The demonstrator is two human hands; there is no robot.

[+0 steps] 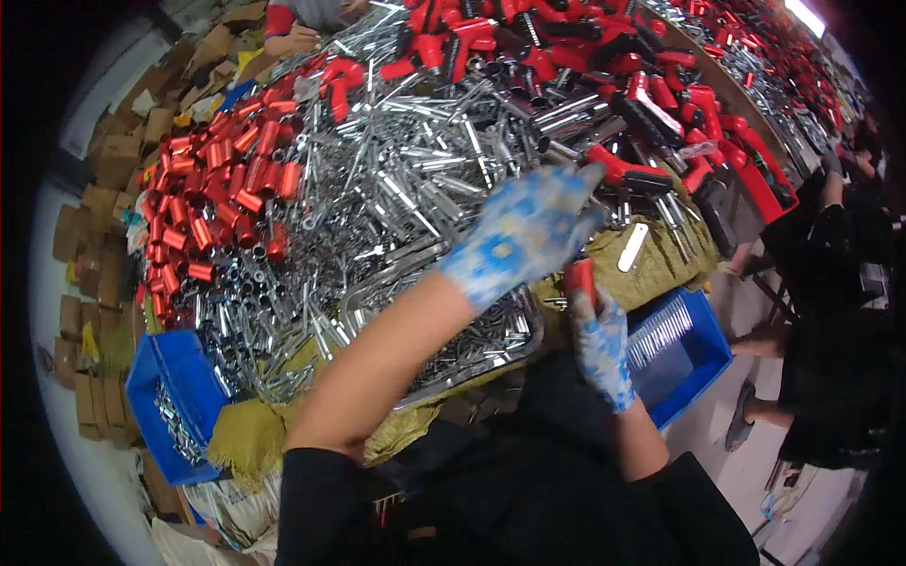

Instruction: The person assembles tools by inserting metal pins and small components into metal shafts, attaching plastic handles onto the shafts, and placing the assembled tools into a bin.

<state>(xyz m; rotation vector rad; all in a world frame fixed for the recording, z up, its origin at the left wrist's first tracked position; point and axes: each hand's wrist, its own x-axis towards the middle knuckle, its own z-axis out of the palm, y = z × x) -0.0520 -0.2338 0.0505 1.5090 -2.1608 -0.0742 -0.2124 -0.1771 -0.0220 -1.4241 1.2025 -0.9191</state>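
Observation:
My left hand [527, 224], in a blue-and-white patterned glove, reaches across the metal pile with its fingers stretched out and slightly blurred. Its fingertips are at the near end of a red-and-black pistol-shaped handle [634, 174]; whether they touch it I cannot tell. Lower and to the right, my right hand [604, 349], gloved alike, is closed around a red cylindrical piece [579, 279] that points up and away. Small shiny rods [557, 301] show just left of that piece. A flat silver plate [633, 245] lies on yellowish sacking beyond the right hand.
Loose red tubes [203, 203] lie left of the silver metal parts [406, 160]. More red-and-black handles [528, 38] fill the far side. A metal tray [472, 374] of small parts sits below my left forearm. Blue bins [694, 377] [156, 387] flank me. Another person [830, 311] is at right.

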